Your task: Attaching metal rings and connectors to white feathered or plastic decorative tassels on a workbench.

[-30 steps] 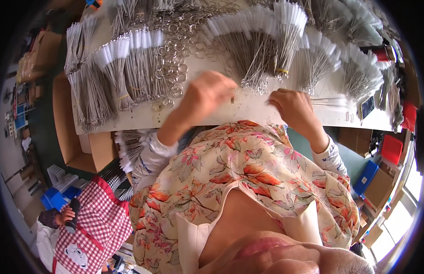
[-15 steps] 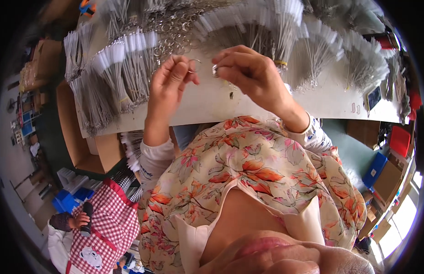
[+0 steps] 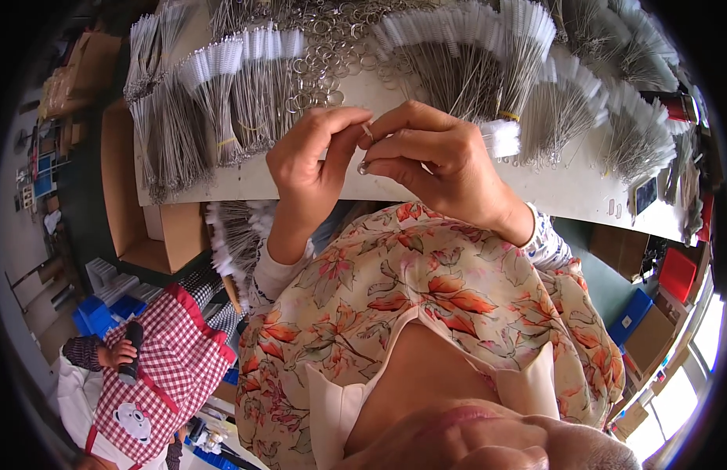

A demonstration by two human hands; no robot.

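Observation:
Above the table's near edge, my two hands meet at the fingertips. My left hand [image 3: 312, 164] is closed in a pinch on a small metal ring [image 3: 367, 130], mostly hidden by the fingers. My right hand [image 3: 450, 160] is also closed, with shiny metal ends [image 3: 363, 167] showing between thumb and fingers. White bristles of small wire brushes [image 3: 500, 139] stick out behind this hand, seemingly from the brushes it grips; their stems are hidden by the palm. Beyond the hands lies a heap of loose metal rings [image 3: 320, 70].
Bundles of white-bristled wire brushes [image 3: 246, 86] fill the table's left side, and more bundles [image 3: 563, 106] its right. A phone [image 3: 644, 194] lies near the right edge. An open cardboard box [image 3: 148, 227] stands below left. Behind it a person in a checked apron [image 3: 156, 368] holds a dark cylinder.
My left hand has moved right with the ring and turned, so its fingertips now meet my right hand's. The white bristles behind my right hand have come into view.

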